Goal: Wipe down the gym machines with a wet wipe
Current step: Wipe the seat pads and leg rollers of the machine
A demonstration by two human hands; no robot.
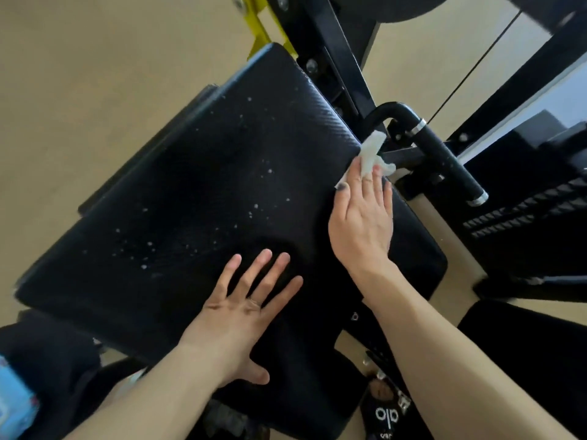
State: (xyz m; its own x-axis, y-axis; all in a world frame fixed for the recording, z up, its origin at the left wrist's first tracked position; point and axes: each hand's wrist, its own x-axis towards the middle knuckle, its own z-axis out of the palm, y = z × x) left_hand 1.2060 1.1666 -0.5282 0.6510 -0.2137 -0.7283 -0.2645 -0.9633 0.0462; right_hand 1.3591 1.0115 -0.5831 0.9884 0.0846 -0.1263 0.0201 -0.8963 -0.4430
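Note:
A black textured seat pad (pixel 206 192) of a gym machine fills the middle of the view, dotted with small white specks. My right hand (pixel 362 220) lies flat at the pad's right edge, its straight fingers pressing a crumpled white wet wipe (pixel 371 155) against the pad. The wipe sticks out past my fingertips toward a black handle bar (pixel 444 154) with silver rings. My left hand (pixel 241 315) rests flat on the near part of the pad with fingers spread, holding nothing.
Black frame posts (pixel 330 58) and a yellow bracket (pixel 254 23) rise behind the pad. A thin cable (pixel 476 65) runs at upper right. A blue wipe packet (pixel 14 404) sits at lower left. A dark shoe (pixel 387 411) shows below. Beige floor (pixel 79 74) surrounds the machine.

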